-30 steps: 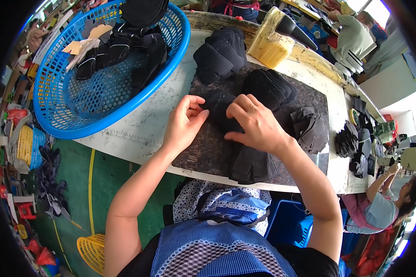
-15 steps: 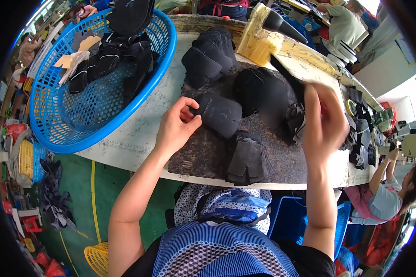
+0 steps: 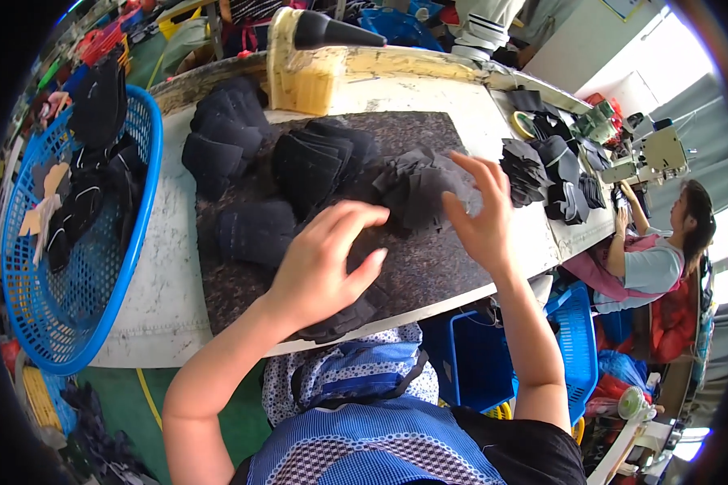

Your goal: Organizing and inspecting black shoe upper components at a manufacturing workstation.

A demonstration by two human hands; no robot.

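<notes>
My left hand (image 3: 319,263) hovers over the dark speckled board (image 3: 429,279), thumb and fingers apart, holding nothing. My right hand (image 3: 487,214) has its fingers spread beside a loose fanned pile of black cut pieces (image 3: 416,184); whether the fingertips touch it I cannot tell. Left of that pile is a stack of curved black pieces (image 3: 311,166), with another fanned black stack (image 3: 226,133) farther left. A flatter black stack (image 3: 255,232) lies left of my left hand. One more black stack (image 3: 344,319) at the near edge is partly hidden under my left wrist.
A blue mesh basket (image 3: 150,202) with black and tan scraps stands at the left. A yellowed container (image 3: 307,81) with a black cone on top stands at the back. More black stacks (image 3: 526,170) lie right; beyond them a person (image 3: 647,250) sits at a machine.
The view has turned rightward. My left hand has moved right, away from the flatter stack. My right hand, blurred before, now shows spread fingers near the loose pile.
</notes>
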